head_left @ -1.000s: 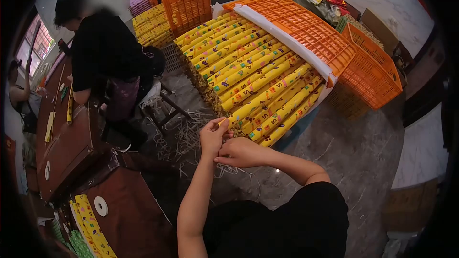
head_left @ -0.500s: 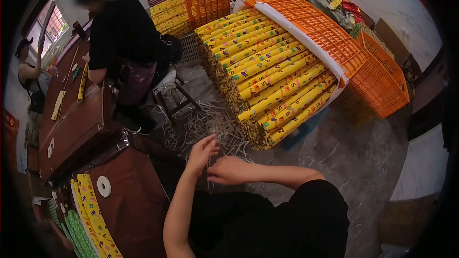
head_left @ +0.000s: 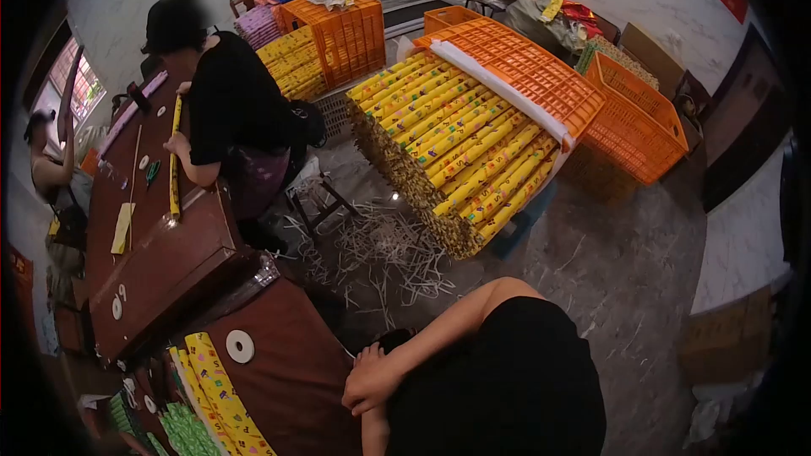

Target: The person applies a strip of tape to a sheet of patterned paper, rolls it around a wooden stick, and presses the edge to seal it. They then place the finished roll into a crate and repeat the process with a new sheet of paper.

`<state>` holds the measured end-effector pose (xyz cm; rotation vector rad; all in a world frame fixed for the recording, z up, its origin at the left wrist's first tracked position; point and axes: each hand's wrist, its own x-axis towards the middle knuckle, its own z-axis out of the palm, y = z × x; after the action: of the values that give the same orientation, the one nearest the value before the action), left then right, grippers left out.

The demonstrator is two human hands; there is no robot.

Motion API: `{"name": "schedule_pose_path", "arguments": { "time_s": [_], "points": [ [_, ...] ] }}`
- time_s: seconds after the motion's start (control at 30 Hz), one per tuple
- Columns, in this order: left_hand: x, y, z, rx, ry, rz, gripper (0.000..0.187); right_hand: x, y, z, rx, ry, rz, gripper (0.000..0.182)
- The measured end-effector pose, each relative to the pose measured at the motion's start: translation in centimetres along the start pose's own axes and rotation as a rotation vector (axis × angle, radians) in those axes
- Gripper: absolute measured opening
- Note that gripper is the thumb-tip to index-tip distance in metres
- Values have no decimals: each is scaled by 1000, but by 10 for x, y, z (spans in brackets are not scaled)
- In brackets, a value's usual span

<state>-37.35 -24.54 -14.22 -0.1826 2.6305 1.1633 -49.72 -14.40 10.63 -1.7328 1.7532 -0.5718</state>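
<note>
Low in the middle, my right hand [head_left: 372, 382] lies across my left hand or wrist, its fingers bent round and partly hidden. Only my left forearm [head_left: 374, 435] shows plainly below it; my left hand is covered and its fingers cannot be made out. To the left is the brown-covered table [head_left: 300, 346], bearing a white tape roll [head_left: 240, 346] and yellow patterned sheets [head_left: 221, 384]. Green patterned material [head_left: 187, 431] is beside the sheets.
Yellow patterned tubes [head_left: 460, 139] are piled by an orange crate [head_left: 515, 67]; another crate [head_left: 638, 131] stands further right. Paper strips [head_left: 389, 253] litter the floor. A co-worker [head_left: 241, 101] handles a yellow roll [head_left: 175, 160] at the brown table [head_left: 165, 287]. Another person [head_left: 55, 165] stands far left.
My hands, raised and apart before, have come down and now overlap. The view has shifted. The co-worker has turned and now has both hands at the yellow roll.
</note>
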Motion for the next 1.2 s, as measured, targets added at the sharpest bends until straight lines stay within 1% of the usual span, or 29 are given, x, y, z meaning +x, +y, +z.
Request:
{"name": "schedule_pose_path", "arguments": {
  "time_s": [0.07,0.13,0.17,0.2,0.23,0.27,0.3,0.33,0.37,0.4,0.43,0.47,0.5,0.53,0.57,0.6,0.67,0.7,0.77,0.8,0.87,0.9,0.93,1.0,1.03,1.07,1.13,1.17,1.2],
  "points": [
    [4,7,-5,57,24,37,32,3,15,6,301,71,-100,27],
    [8,20,-15,76,48,69,31,-7,41,16,585,198,39,25],
    [11,31,-22,64,50,64,31,-19,52,6,651,236,131,26],
    [16,41,-29,58,48,58,30,-32,74,6,909,339,284,26],
    [13,55,-37,-29,2,-27,26,-46,91,5,1169,440,433,26],
    [19,65,-40,-18,0,-17,26,-65,101,-14,1288,590,605,23],
    [22,71,-42,6,1,-94,26,-76,145,-8,1493,832,617,21],
    [25,78,-44,30,1,-174,26,-92,162,-31,1683,1104,736,21],
    [32,93,-48,46,-7,-176,26,-111,210,-38,1906,1375,761,20],
    [45,116,-58,-28,11,-141,27,-137,254,-39,1987,1685,491,18],
    [63,139,-67,-102,30,-101,27,-167,276,-62,2006,1958,441,19],
    [85,161,-72,-104,13,-100,30,-197,279,-90,1908,2202,387,24],
    [109,179,-74,-93,6,-90,30,-225,296,-103,1794,2342,358,26],
    [134,195,-74,-120,8,-12,35,-252,319,-113,1672,2477,327,29],
    [160,212,-77,-144,9,66,40,-277,341,-122,1656,2635,251,31],
    [187,235,-78,-132,-6,75,40,-301,359,-133,1627,2796,177,34],
    [230,278,-79,128,65,322,55,-338,343,-163,1658,2973,50,40],
    [249,297,-78,241,29,363,59,-354,353,-161,1619,3042,-67,42],
    [284,316,-67,425,4,505,66,-386,368,-149,1627,3116,-489,39],
    [296,324,-61,425,-19,520,66,-392,351,-167,1570,3253,-527,39],
    [313,338,-53,513,-187,446,66,-407,364,-161,1575,3271,-771,42],
    [322,349,-51,498,-295,358,64,-409,351,-175,1502,3262,-841,49],
    [327,344,-45,500,-302,366,64,-409,355,-178,1489,3272,-848,49],
    [335,334,-35,312,-280,315,59,-411,361,-181,1622,3174,-1057,58],
    [339,331,-34,315,-292,326,59,-411,364,-181,1563,3206,-1003,62],
    [343,327,-34,329,-346,301,58,-411,365,-181,1540,3221,-1014,62],
    [350,316,-32,343,-402,284,56,-409,368,-185,1467,3168,-1297,63],
    [356,308,-28,261,-438,226,56,-409,365,-188,1472,3107,-1355,58],
    [360,301,-26,181,-473,169,55,-411,372,-184,1455,3109,-1370,58]
  ]
}}
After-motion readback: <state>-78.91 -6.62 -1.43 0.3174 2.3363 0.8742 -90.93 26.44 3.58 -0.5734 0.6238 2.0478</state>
